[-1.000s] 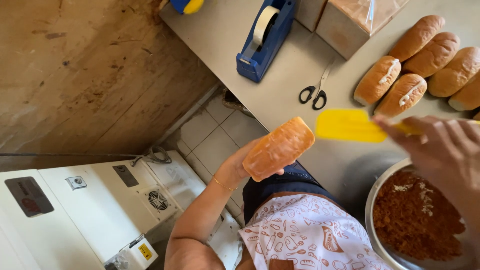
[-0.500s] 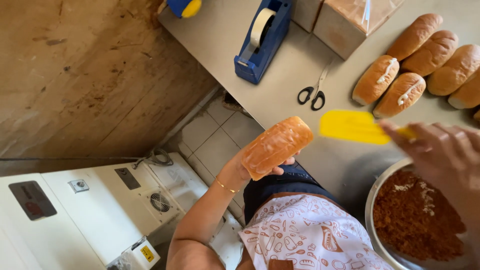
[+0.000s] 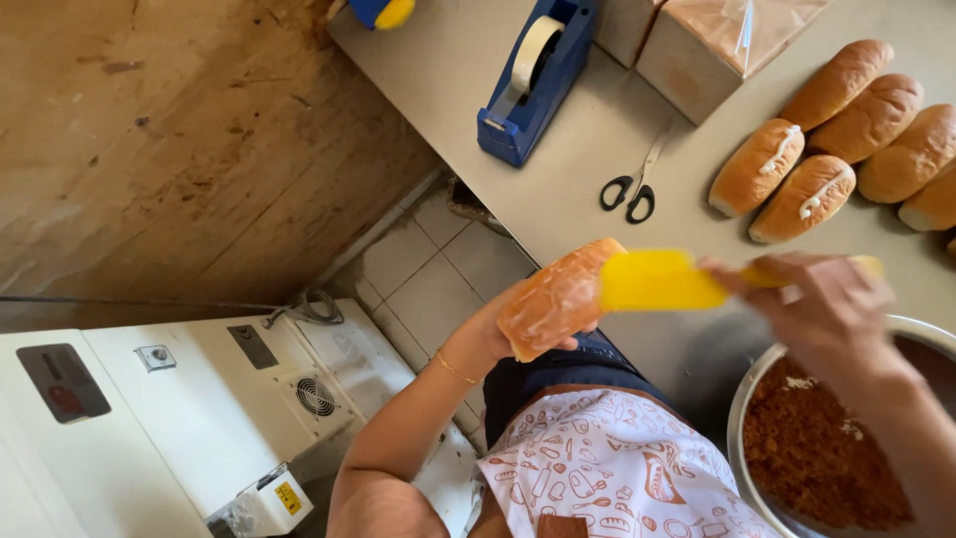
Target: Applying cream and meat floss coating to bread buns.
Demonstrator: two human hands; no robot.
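Observation:
My left hand [image 3: 498, 334] holds a long golden bread roll [image 3: 558, 297] just off the front edge of the grey table [image 3: 498, 80]. My right hand [image 3: 832, 314] grips a yellow spatula [image 3: 662, 281], whose flat blade touches the right end of the roll. A metal bowl [image 3: 747, 418] of brown crumbly filling sits under my right wrist. Several more rolls [image 3: 836, 139] lie at the table's right, two with a white line of cream along the top.
Black-handled scissors [image 3: 629, 189] lie mid-table. A blue tape dispenser [image 3: 533, 75] stands behind them, beside wrapped loaves [image 3: 712, 45]. A white machine [image 3: 179, 418] stands on the tiled floor at lower left, next to a wooden wall [image 3: 169, 139].
The yellow spatula has moved left from above the table to the end of the roll. The roll and my left hand stayed nearly still.

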